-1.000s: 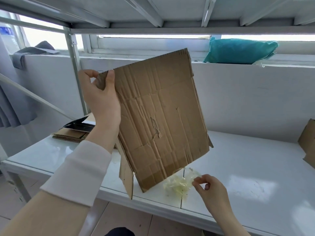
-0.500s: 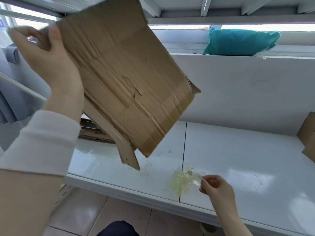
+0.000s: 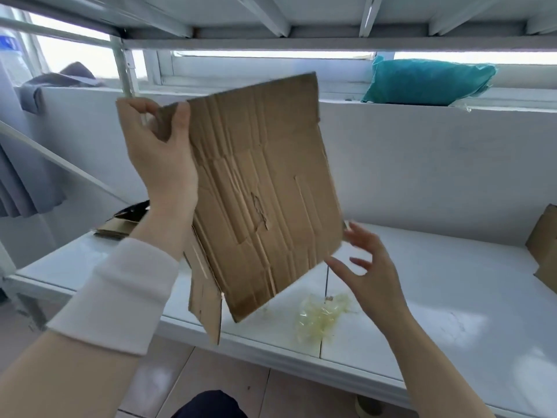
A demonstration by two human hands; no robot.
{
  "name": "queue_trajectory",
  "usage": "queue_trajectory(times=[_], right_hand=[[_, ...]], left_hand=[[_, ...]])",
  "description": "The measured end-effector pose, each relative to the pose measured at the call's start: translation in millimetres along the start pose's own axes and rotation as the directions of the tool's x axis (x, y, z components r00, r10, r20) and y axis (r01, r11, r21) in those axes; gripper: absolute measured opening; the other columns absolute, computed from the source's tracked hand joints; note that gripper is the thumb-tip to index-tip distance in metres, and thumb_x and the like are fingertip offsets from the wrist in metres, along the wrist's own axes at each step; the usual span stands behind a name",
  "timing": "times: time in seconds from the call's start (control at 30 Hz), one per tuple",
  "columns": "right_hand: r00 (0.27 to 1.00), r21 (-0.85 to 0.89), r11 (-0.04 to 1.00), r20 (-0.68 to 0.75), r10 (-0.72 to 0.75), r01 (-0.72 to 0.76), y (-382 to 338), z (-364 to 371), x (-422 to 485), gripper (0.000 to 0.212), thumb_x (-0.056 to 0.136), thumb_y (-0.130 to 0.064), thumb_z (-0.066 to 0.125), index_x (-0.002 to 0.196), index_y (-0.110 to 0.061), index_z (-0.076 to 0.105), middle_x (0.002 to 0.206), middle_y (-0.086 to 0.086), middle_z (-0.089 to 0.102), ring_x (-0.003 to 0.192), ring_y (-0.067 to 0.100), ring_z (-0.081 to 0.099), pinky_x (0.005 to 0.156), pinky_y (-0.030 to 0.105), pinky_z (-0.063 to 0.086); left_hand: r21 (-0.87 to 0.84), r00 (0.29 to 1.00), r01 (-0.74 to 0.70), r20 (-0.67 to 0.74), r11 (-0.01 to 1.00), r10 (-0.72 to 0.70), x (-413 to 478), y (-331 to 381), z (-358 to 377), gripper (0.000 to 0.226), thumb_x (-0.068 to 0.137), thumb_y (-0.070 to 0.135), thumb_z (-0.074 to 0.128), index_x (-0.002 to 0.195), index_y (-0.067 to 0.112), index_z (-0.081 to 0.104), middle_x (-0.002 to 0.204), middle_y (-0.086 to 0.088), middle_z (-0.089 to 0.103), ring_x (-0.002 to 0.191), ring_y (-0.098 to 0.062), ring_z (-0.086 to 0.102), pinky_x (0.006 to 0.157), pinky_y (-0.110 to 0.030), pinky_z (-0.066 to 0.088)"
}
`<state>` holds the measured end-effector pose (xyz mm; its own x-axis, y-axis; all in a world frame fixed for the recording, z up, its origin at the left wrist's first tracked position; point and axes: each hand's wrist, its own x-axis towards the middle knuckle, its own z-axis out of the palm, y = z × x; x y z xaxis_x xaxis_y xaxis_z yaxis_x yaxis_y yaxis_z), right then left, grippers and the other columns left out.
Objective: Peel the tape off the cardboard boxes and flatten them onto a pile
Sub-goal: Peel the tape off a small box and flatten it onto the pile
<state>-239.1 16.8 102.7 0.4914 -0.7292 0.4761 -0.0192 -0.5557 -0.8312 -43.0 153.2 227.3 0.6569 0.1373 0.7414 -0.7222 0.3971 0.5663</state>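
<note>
A creased, flattened cardboard box (image 3: pixel 262 188) hangs tilted in the air above the white table (image 3: pixel 452 297). My left hand (image 3: pixel 159 155) grips its upper left corner, thumb on the front face. One flap (image 3: pixel 205 300) dangles below the left edge. My right hand (image 3: pixel 370 273) is open with fingers spread, just beside the box's lower right corner, not clearly touching it. A crumpled wad of peeled clear tape (image 3: pixel 322 315) lies on the table near the front edge, under the box.
A pile of flattened cardboard (image 3: pixel 123 224) lies on the table's far left, partly hidden by my left arm. Another cardboard box (image 3: pixel 545 245) stands at the right edge. A teal bag (image 3: pixel 425 81) rests on the window ledge. A shelf frame runs overhead.
My right hand let go of the tape wad on the table and rose, open, to the box's lower right corner. My left hand brought the box back down from its high tilt.
</note>
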Motion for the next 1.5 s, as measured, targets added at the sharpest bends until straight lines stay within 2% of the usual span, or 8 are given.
queue_trajectory(times=[0.17, 0.43, 0.6, 0.73, 0.9, 1.07, 1.23, 1.5], right_hand=[[0.999, -0.086, 0.996, -0.033, 0.017, -0.02, -40.8, -7.4, 53.0, 0.111, 0.061, -0.041, 0.081, 0.147, -0.028, 0.011, 0.146, -0.008, 0.028, 0.129, 0.007, 0.031, 0.107, 0.03, 0.029], [0.995, 0.045, 0.999, -0.1, 0.013, -0.009, -66.2, -11.0, 78.4, 0.07, 0.059, -0.028, 0.085, 0.118, -0.02, 0.047, 0.106, -0.007, 0.056, 0.091, 0.011, 0.055, 0.067, 0.016, 0.04], [0.983, 0.108, 0.993, -0.182, -0.028, 0.048, -59.8, -8.2, 70.5, 0.05, 0.057, -0.015, 0.087, 0.08, -0.025, 0.043, 0.084, -0.009, 0.056, 0.074, 0.002, 0.054, 0.057, 0.017, 0.039], [0.964, 0.021, 0.991, -0.237, -0.122, 0.13, -51.0, -4.4, 55.2, 0.05, 0.059, -0.007, 0.085, 0.066, -0.023, 0.038, 0.064, -0.01, 0.048, 0.057, 0.005, 0.044, 0.052, 0.02, 0.034], [0.914, -0.172, 0.929, -0.19, -0.358, 0.328, -50.9, 6.6, 41.7, 0.075, 0.051, 0.003, 0.085, 0.062, -0.031, 0.019, 0.072, -0.049, 0.053, 0.061, -0.029, 0.046, 0.054, -0.006, 0.032], [0.916, -0.123, 0.975, -0.339, -0.217, 0.186, -39.5, -3.7, 49.3, 0.051, 0.057, -0.008, 0.087, 0.06, 0.0, 0.037, 0.045, -0.005, 0.035, 0.051, 0.007, 0.038, 0.049, 0.012, 0.033], [0.952, 0.049, 0.993, -0.294, -0.085, 0.104, -44.3, -11.1, 55.6, 0.041, 0.06, -0.008, 0.085, 0.075, 0.006, 0.049, 0.064, 0.015, 0.05, 0.057, 0.011, 0.043, 0.05, 0.015, 0.035], [0.97, 0.103, 0.988, -0.229, -0.085, 0.111, -64.0, -13.4, 61.2, 0.04, 0.063, 0.002, 0.08, 0.066, -0.022, 0.049, 0.069, -0.007, 0.055, 0.062, 0.004, 0.053, 0.05, 0.001, 0.039]], left_hand=[[-0.088, 0.994, -0.03, 0.105, 0.996, 0.039, 3.7, 15.7, 1.5, 0.028, 0.088, 0.012, 0.06, 0.082, 0.025, 0.036, 0.061, 0.018, 0.047, 0.057, 0.007, 0.047, 0.062, -0.008, 0.037], [-0.149, 0.956, -0.111, 0.254, 0.983, 0.146, 22.0, 33.8, -4.2, 0.023, 0.085, 0.028, 0.062, 0.08, 0.031, 0.04, 0.063, 0.017, 0.055, 0.061, 0.004, 0.05, 0.062, -0.013, 0.041], [-0.243, 0.815, 0.265, 0.573, 0.933, -0.083, 41.8, 22.1, -26.0, 0.044, 0.068, 0.075, 0.052, 0.063, 0.032, 0.058, 0.082, -0.012, 0.055, 0.078, -0.021, 0.051, 0.069, -0.031, 0.042], [-0.006, 0.677, 0.483, 0.637, 0.876, -0.369, 53.3, 15.7, -41.1, 0.045, 0.096, 0.044, 0.029, 0.07, 0.021, 0.056, 0.09, -0.002, 0.075, 0.082, -0.013, 0.069, 0.068, -0.025, 0.053], [0.162, 0.749, 0.224, 0.602, 0.961, -0.276, 53.7, 4.2, -49.7, 0.032, 0.094, 0.039, 0.039, 0.091, 0.016, 0.06, 0.086, 0.02, 0.072, 0.087, 0.006, 0.065, 0.08, -0.012, 0.051], [0.151, 0.757, 0.049, 0.639, 0.987, -0.135, 48.3, -24.7, -74.1, 0.052, 0.074, 0.081, 0.037, 0.095, 0.043, 0.066, 0.112, 0.009, 0.067, 0.11, -0.012, 0.058, 0.096, -0.029, 0.041], [0.322, 0.628, -0.162, 0.763, 0.933, -0.154, 41.0, -43.1, -80.6, 0.047, 0.063, 0.092, 0.026, 0.102, 0.074, 0.044, 0.112, 0.047, 0.05, 0.109, 0.017, 0.045, 0.093, -0.016, 0.033], [0.389, 0.606, -0.516, 0.796, 0.763, 0.004, 77.2, -55.4, -55.1, 0.095, 0.075, 0.082, 0.0, 0.13, 0.023, 0.051, 0.127, 0.01, 0.053, 0.12, -0.009, 0.041, 0.098, -0.025, 0.028]])
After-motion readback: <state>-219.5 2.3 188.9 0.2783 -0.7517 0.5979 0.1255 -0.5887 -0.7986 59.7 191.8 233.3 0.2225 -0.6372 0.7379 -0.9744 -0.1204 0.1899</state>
